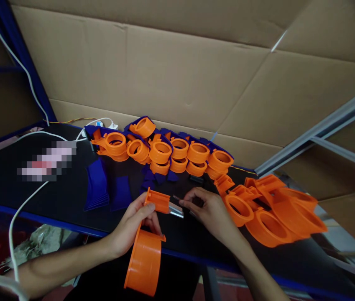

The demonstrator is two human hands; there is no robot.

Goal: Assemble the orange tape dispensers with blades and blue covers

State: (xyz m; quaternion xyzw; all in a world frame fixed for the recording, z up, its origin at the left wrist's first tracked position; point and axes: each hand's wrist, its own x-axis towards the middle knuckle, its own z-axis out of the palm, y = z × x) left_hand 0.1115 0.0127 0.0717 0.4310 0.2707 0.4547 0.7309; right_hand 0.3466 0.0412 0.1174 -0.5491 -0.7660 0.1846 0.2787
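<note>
My left hand (141,215) is closed around the arm of an orange plastic packing-tape dispenser (144,261), whose wide ring hangs below the fingers over the table's front edge. A shiny metal strip (176,210) sticks out from the dispenser's upper end, pointing right. Just right of it, my right hand (202,205) is closed in a pinch on a small thin dark piece (177,198), apart from the metal strip. What kind of piece it is I cannot make out. Small blue pieces (160,177) lie on the table beyond both hands.
Orange dispensers with blue parts (197,152) stand stacked at the back of the black table (67,200). More orange dispensers (268,228) are piled at the right. Blue sheets (96,184) lie at left. A white cable (23,205) crosses the left side; cardboard (164,67) walls the back.
</note>
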